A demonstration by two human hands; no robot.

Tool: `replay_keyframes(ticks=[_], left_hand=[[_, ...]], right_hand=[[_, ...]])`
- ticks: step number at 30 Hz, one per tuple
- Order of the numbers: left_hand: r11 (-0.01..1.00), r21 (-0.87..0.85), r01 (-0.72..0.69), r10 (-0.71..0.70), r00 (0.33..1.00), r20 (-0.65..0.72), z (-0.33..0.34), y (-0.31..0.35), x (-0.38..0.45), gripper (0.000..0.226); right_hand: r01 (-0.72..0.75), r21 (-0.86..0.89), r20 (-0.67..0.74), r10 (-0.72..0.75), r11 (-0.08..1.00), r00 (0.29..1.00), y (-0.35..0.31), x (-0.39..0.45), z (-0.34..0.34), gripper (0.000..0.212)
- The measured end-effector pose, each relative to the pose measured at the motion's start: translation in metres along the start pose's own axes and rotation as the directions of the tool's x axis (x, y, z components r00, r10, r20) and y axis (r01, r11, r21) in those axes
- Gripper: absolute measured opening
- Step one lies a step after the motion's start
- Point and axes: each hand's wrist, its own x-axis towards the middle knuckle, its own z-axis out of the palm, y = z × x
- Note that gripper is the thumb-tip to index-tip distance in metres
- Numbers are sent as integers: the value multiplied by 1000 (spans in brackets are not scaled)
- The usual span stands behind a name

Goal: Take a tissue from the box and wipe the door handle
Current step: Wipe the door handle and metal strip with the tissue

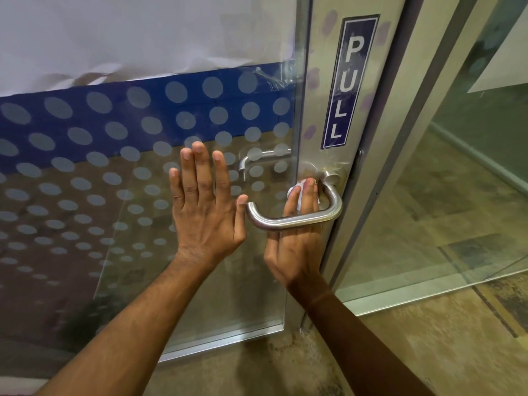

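A brushed steel lever door handle point(297, 220) juts from the metal stile of a glass door. My right hand point(297, 244) reaches up behind the handle bar, its fingers pressing a small white tissue point(294, 192) against the handle's base near the round rose. My left hand point(205, 207) lies flat with fingers spread on the glass point(143, 252), just left of the handle's free end. No tissue box is in view.
A blue PULL sign point(347, 81) is stuck on the stile above the handle. The glass carries blue film with grey dots. A second handle point(257, 160) shows through the glass on the far side. A fixed glass panel point(457, 195) and frame stand right; tiled floor below.
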Motion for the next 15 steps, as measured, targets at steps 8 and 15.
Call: replay_keyframes(ticks=[8, 15], left_hand=[[1000, 2, 2, -2, 1000, 9, -2, 0, 0, 96], [1000, -7, 4, -4, 1000, 9, -2, 0, 0, 98]], right_hand=[[-34, 71, 27, 32, 997, 999, -1, -12, -7, 70], [7, 23, 55, -8, 1000, 998, 4, -7, -7, 60]])
